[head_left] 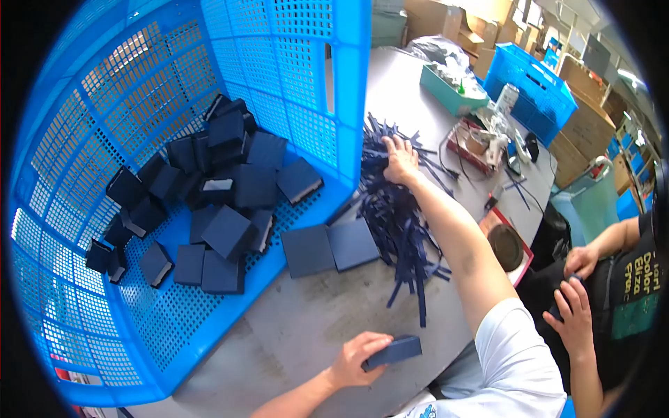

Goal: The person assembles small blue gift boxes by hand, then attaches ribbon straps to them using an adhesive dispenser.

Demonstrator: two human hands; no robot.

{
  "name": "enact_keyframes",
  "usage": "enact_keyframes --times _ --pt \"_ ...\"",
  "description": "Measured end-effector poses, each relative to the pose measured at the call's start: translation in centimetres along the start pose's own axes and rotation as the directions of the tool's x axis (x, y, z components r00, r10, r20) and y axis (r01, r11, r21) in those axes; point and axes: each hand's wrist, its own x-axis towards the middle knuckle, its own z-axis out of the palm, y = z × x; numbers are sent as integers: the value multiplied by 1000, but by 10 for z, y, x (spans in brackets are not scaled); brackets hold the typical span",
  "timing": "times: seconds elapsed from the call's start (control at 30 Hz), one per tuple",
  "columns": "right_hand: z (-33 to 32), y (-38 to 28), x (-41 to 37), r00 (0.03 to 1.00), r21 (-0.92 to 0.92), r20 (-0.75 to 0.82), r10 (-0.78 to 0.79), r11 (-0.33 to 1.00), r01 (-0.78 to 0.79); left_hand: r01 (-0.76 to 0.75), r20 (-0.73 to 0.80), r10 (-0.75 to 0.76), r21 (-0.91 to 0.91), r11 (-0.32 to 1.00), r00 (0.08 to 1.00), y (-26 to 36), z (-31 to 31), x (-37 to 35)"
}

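My left hand is closed around a small navy box, held on its side above the near edge of the table. My right hand rests on a heap of navy ribbon strips, fingers spread apart among the upper strips. Two flat navy boxes lie side by side between the heap and the crate. Inside the big blue plastic crate, many similar navy boxes lie in a loose pile, some tilted.
Farther along the grey table are a teal tray, a red box of odds and ends and a can. A blue crate stands behind. At right, a co-worker's hands hold something small and dark.
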Motion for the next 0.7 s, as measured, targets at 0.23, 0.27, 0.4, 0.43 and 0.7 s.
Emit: enact_keyframes --times 0.23,0.27,0.4,0.43,0.7 --pt "-1 -18 67 942 -294 313 -119 931 215 101 -59 -105 -63 993 993 6 -15 16" --pt "2 -17 75 936 -280 332 -118 935 217 115 -97 -120 -59 992 988 2 -15 15" --pt "1 -15 95 931 -274 352 -98 940 202 329 -68 -323 126 936 944 11 -18 4" --pt "7 -11 101 932 -274 359 -38 951 145 338 -66 -332 121 933 941 10 -18 5" --pt "-103 -17 58 932 372 -58 359 874 -313 281 -88 -274 75 957 958 8 -18 8"
